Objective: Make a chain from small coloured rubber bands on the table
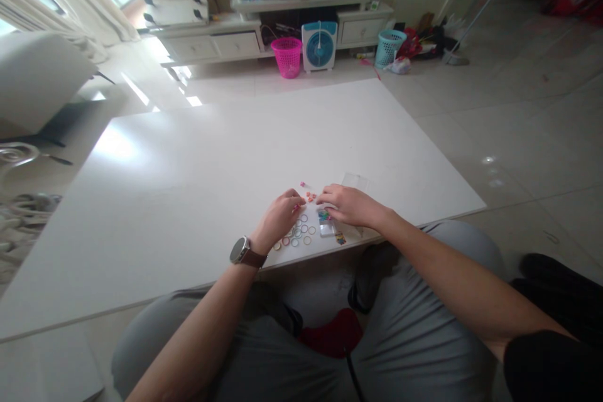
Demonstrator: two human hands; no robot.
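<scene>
My left hand (281, 215), with a watch (240, 250) on its wrist, is curled at the front of the white table (226, 157). A small pink piece (296, 207) shows at its bent fingertips. Below and beside it lie several thin coloured rings (296, 232). My right hand (351, 204) hovers over a small clear box (326, 229) holding colourful bits, its thumb and fingers apart. Between the hands is a little cluster of orange pieces (311, 196). One pink-purple piece (302, 184) sits farther off. What lies under my right palm is hidden.
A clear flat lid or case (355, 181) lies behind my right hand. Near the table edge is a small patterned piece (340, 239). Across the floor stand a pink basket (287, 58), a blue fan (320, 47) and a light-blue basket (389, 49) by a low cabinet.
</scene>
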